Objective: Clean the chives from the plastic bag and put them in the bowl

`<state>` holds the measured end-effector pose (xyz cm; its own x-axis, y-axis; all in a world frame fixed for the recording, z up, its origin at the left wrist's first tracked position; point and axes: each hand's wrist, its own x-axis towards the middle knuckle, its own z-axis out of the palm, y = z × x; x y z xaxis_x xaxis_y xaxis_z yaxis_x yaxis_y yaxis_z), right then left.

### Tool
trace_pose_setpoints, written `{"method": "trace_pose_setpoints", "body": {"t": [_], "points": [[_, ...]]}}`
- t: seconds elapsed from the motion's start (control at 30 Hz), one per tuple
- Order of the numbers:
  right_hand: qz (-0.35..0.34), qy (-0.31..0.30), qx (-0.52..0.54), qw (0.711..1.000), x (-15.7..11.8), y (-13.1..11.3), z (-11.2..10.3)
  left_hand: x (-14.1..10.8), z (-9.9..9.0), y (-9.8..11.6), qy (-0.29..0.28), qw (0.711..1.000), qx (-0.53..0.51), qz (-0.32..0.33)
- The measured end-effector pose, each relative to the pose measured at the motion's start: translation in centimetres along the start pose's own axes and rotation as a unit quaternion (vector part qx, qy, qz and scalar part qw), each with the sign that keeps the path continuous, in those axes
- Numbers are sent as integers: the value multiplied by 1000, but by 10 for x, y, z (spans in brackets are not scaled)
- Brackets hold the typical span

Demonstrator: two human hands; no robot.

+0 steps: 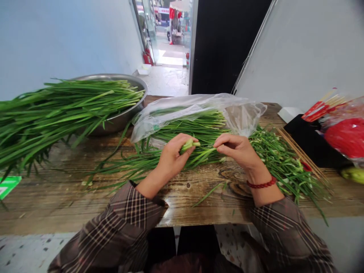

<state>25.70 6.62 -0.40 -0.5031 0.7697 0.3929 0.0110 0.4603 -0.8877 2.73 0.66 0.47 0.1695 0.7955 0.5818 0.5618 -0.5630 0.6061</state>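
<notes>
My left hand (174, 153) is closed round a small bunch of garlic chives (189, 145), whose pale cut ends poke out to the right between thumb and fingers. Just across from it, my right hand (237, 148) pinches with thumb and forefinger at the pale end of a chive stalk (209, 151). Below and behind both hands lies a pile of long green chives (196, 127), partly under a clear plastic bag (182, 105). A heap of loose, tangled chive leaves and trimmings (280, 161) spreads beside my right wrist.
A steel basin (143, 89) at the left overflows with chives. On the wooden table (113, 212) lie stray leaves and a green card (10, 186). At the right stand a black box (309, 142), chopsticks in red wrappers (318, 110) and a red bag (345, 138).
</notes>
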Motion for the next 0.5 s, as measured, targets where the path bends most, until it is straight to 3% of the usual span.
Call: {"method": "trace_pose_setpoints", "body": {"t": [0.2,0.3,0.43,0.5], "points": [[17,-26,4,999,0,-6,18,-9,10,-3,-124,984,86,92],[28,20,20,999,0,-6,9,-9,6,0,-165,978,100,86],[21,210,65,975,3,5,-17,-1,-9,8,-75,996,38,-7],[31,266,50,962,5,13,-28,1,-17,12,-18,998,4,-61]]}}
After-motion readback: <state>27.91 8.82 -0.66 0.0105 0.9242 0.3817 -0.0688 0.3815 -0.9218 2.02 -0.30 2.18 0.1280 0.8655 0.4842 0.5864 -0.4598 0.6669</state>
